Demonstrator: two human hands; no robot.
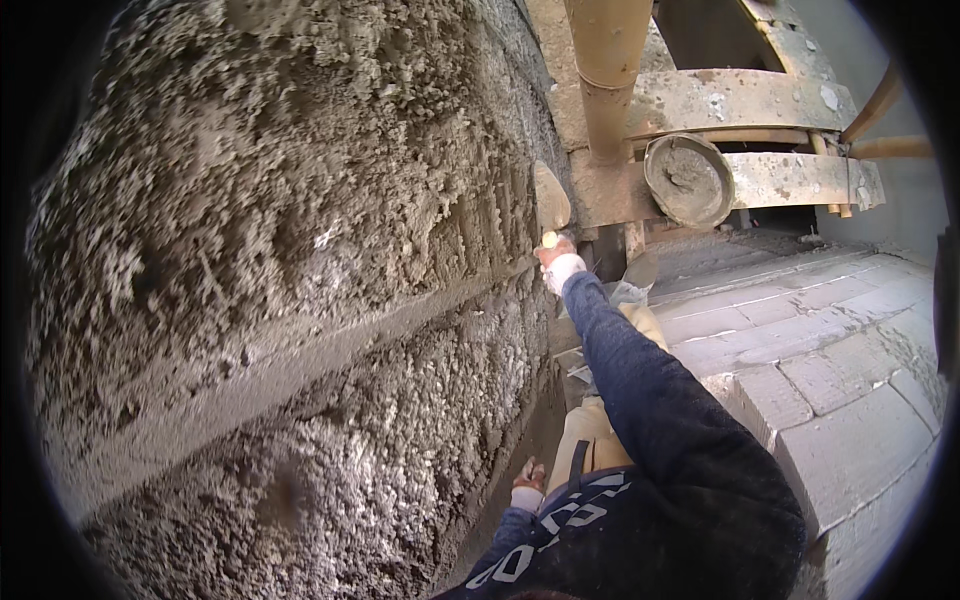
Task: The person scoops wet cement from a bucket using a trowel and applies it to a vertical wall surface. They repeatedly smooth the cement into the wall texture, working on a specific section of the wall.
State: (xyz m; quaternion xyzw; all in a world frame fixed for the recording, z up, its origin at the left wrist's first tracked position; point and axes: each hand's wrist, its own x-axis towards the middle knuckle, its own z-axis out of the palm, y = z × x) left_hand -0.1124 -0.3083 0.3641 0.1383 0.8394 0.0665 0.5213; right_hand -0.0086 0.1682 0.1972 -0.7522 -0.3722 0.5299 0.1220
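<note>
My right hand, in a pale cuff, reaches forward and is closed round the handle of a trowel. The trowel's blade points away from me, close against the rough mortar-covered wall. A smoother band runs slantwise across this wall. My left hand is low beside the wall, near my left thigh. Its fingers look curled in, and no tool shows in it.
A round bucket with grey mortar in it stands on worn planks ahead to the right. A thick upright pole rises beside it. Pale block masonry lies to the right, below the planks.
</note>
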